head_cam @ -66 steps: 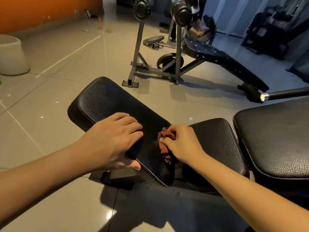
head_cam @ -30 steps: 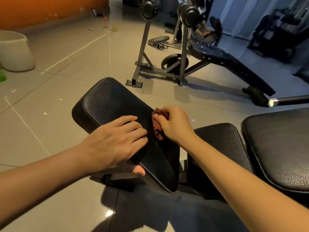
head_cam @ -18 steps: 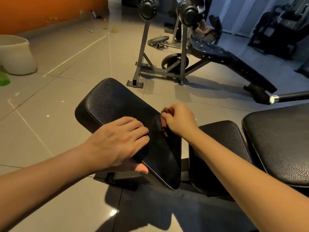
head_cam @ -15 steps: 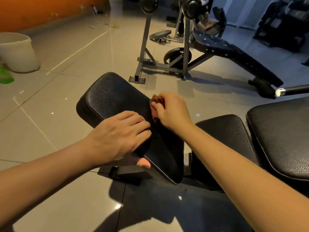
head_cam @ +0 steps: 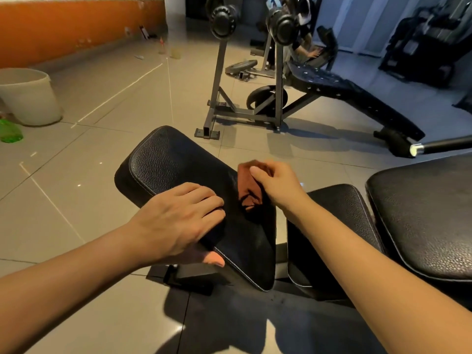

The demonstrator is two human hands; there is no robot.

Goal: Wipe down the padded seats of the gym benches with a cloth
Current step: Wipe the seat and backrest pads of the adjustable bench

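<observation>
A black padded seat [head_cam: 166, 159] tilts up from the floor in front of me. My left hand [head_cam: 178, 218] grips its near left edge, fingers on top and thumb underneath. My right hand [head_cam: 275, 185] is shut on a brown cloth [head_cam: 250, 192] and presses it on the right side of the pad. A second black pad [head_cam: 339, 213] lies just right of my right forearm, and a larger one [head_cam: 429, 221] sits at the far right.
A grey barbell rack [head_cam: 219, 108] with an inclined bench [head_cam: 352, 95] stands behind on the tiled floor. A white bucket [head_cam: 28, 95] and a green object [head_cam: 10, 131] are at the left. A chrome-tipped bar [head_cam: 439, 145] juts in from the right.
My right hand with the cloth has slid up the pad from near its lower end toward the middle, rubbing back and forth. My left hand has kept its hold on the pad's edge.
</observation>
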